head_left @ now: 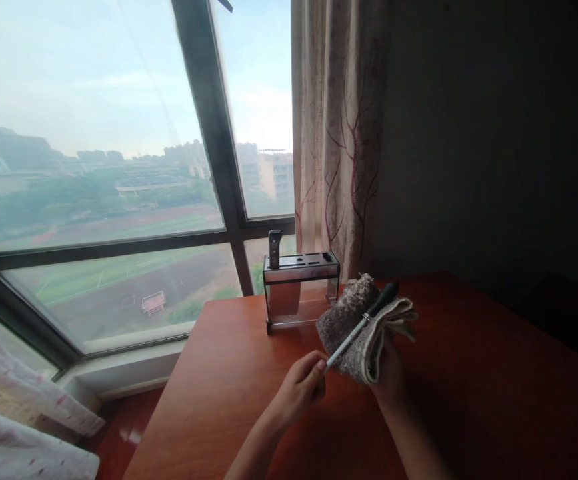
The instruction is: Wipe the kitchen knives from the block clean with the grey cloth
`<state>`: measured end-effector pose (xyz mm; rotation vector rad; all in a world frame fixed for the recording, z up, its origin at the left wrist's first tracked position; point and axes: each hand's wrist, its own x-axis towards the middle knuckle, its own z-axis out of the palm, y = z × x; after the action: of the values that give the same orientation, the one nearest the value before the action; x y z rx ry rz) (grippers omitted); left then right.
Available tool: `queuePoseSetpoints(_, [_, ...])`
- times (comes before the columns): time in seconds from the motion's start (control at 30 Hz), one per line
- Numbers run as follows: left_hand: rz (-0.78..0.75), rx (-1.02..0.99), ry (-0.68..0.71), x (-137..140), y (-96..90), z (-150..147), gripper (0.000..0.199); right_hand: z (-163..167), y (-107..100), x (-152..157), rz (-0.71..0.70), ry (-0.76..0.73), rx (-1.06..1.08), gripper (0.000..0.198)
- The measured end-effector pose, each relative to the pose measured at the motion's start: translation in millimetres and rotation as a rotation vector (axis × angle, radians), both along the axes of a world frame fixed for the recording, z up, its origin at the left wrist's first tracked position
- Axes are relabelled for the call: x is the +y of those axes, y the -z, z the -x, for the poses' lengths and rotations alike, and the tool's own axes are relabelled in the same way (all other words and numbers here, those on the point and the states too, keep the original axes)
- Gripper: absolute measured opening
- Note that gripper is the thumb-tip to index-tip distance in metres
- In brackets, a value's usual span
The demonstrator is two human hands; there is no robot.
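Note:
My left hand is closed round the tip end of a honing steel, a slim grey rod with a black handle. The steel slants up to the right, its handle pointing away from me. Behind and below it, my right hand holds a folded grey, shaggy cloth with pale edges. The steel lies across the cloth, and most of my right fingers are hidden behind the folds. Just beyond the cloth stands a clear-sided knife block with a slotted dark top. One black handle sticks up from its left end.
A reddish-brown wooden table spreads under my hands. Large windows with dark frames rise at the left and back. A patterned curtain hangs behind the block, beside a dark wall. More curtain fabric lies at lower left.

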<state>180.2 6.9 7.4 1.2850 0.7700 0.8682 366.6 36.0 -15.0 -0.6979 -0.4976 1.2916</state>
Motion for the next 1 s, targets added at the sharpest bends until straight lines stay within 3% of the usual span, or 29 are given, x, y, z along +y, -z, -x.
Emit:
queuePoseSetpoints(0.1, [-0.074, 0.089, -0.038, -1, 0.3, -3, 0.040, 4, -2, -2, 0.044, 0.012, 0.031, 0.037])
queuePoseSetpoints(0.23, [-0.117, 0.237, -0.063, -5, 0.3, -5, 0.045, 13, -10, -1, -0.003, 0.138, -0.091, 0.047])
queuePoseSetpoints(0.37, [0.008, 0.180, -0.028, -8, -1.6, -6, 0.047, 15, -15, 2, -0.012, 0.280, -0.294, 0.055])
queuePoseSetpoints(0.6, [0.129, 0.037, 0.047, -1, -13.8, 10, 0.045, -2, -8, 4, -0.001, 0.439, -0.759, 0.033])
queuePoseSetpoints(0.8, [0.197, -0.022, 0.050, 1, -14.8, 15, 0.044, -6, -1, 7, 0.046, 0.532, -0.932, 0.022])
queuePoseSetpoints(1.0, [0.242, -0.061, 0.071, 0, -17.2, 15, 0.043, -9, -2, 9, 0.022, 0.542, -0.842, 0.029])
